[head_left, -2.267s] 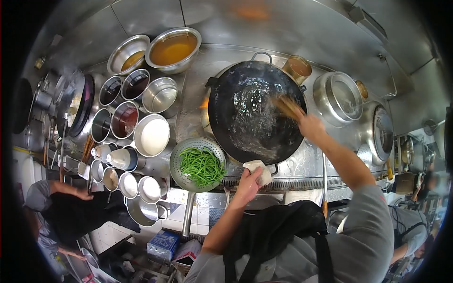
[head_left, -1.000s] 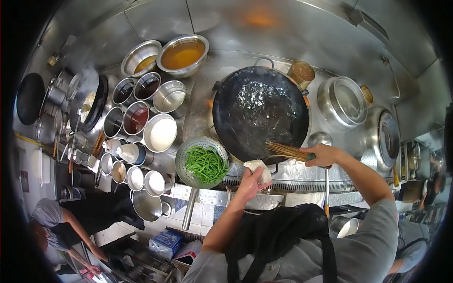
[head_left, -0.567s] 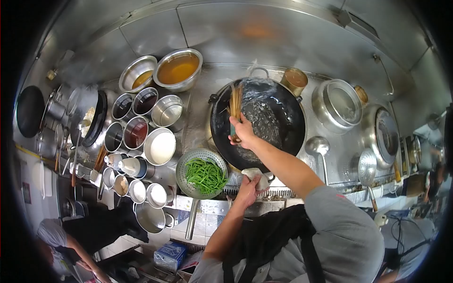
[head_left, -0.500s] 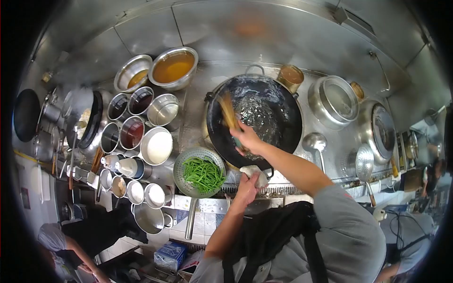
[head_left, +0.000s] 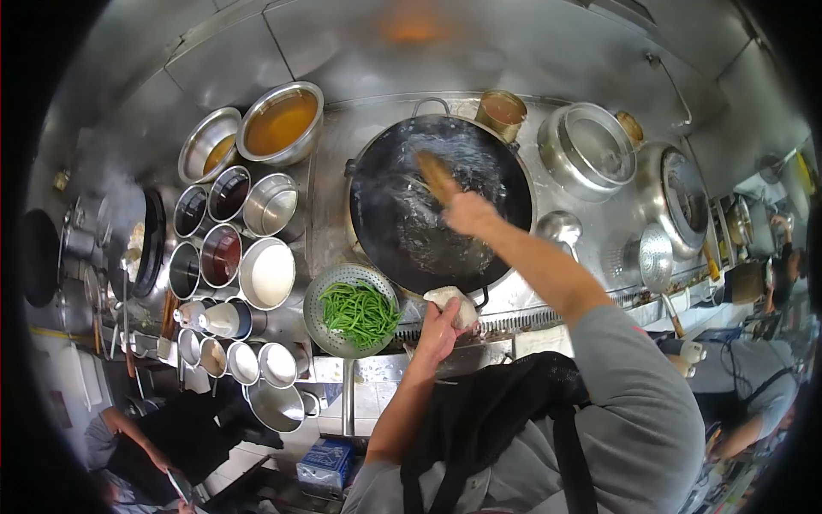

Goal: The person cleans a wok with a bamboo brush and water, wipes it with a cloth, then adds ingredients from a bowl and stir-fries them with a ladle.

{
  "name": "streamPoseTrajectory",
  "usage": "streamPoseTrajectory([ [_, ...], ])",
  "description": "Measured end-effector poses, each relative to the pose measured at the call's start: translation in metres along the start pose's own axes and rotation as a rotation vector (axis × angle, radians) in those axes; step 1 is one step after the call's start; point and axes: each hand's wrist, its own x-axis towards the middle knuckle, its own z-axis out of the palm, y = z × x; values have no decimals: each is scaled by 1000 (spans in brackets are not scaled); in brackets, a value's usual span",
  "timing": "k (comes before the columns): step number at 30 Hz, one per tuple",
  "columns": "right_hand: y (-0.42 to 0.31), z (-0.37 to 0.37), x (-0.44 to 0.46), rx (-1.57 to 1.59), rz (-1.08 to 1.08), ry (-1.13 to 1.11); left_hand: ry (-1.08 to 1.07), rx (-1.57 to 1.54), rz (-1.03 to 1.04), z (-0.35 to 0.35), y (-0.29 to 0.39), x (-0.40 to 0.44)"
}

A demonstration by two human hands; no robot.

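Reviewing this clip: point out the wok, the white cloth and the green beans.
Wok (head_left: 370, 218): head view, left side of its inner wall.
White cloth (head_left: 466, 311): head view, its right part.
Green beans (head_left: 360, 313): head view, middle of the pile.

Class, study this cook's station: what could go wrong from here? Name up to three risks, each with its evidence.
Liquid might splash onto the right hand, which works the brush low inside the wok.
Splashes could also reach the green beans, uncovered right beside it.
The cloth in the left hand might slip at the rim, exposing fingers to heat.
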Motion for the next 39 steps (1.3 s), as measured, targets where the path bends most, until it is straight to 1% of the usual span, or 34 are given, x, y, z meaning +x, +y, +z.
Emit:
streamPoseTrajectory([
  [2,-31,24,-26,106,-128,-9,-7,11,-15,-2,1,-1],
  [4,-32,32,-59,165,-199,-149,7,-3,-6,1,2,0],
  [6,-4,27,-96,91,-319,-244,25,-11,-13,4,2,-3],
  [8,39,2,-126,20,-379,-394,7,-21,-12,2,2,-3],
  [10,101,-10,-118,-106,-432,-415,19,-14,-5,3,-1,-6],
  [12,105,-50,-105,-348,-180,-359,5,4,-8,3,-4,-5],
  [14,81,-53,-80,-262,-120,-228,28,29,18,6,-8,-3],
  [16,41,-16,-63,-193,-108,-130,84,27,18,9,-7,-2],
  [18,4,26,-71,-137,-148,-99,109,22,21,12,-5,-5],
  [20,-7,41,-105,-93,-249,-120,42,-13,49,11,-5,-4],
  [21,-8,26,-127,-106,-251,-212,66,-19,51,18,-2,-7],
  [22,1,10,-144,-119,-252,-308,72,-35,49,17,-2,-6],
  [24,52,-1,-152,-241,-190,-355,64,-11,20,9,-6,-5],
  [26,125,-12,-119,-481,-122,-320,56,-45,18,6,-5,-4],
  [27,131,-30,-104,-522,-5,-161,56,-28,35,8,-5,-4],
  [28,136,-35,-75,-505,41,-20,56,-5,49,9,-5,-4],
  [29,110,-53,-60,-483,25,26,43,-15,58,5,-7,-2],
  [30,92,-48,-27,-324,-19,31,48,-14,55,3,-9,-1],
  [32,51,-16,20,-20,-76,57,51,7,50,3,-10,2],
  [33,1,-22,-5,305,35,-45,78,17,53,5,-12,4],
  [34,-15,-8,-7,373,-12,-94,66,31,47,3,-14,4],
  [35,-20,19,-6,475,-86,-42,67,35,55,2,-16,7],
  [36,-29,15,-28,553,-56,-175,63,38,64,1,-18,10],
  [37,-27,8,-47,528,-101,-288,44,22,61,-2,-20,11],
  [38,-22,4,-65,507,-141,-355,24,34,57,3,-15,9],
  [39,-9,-6,-84,451,-121,-465,27,27,60,7,-10,4],
])
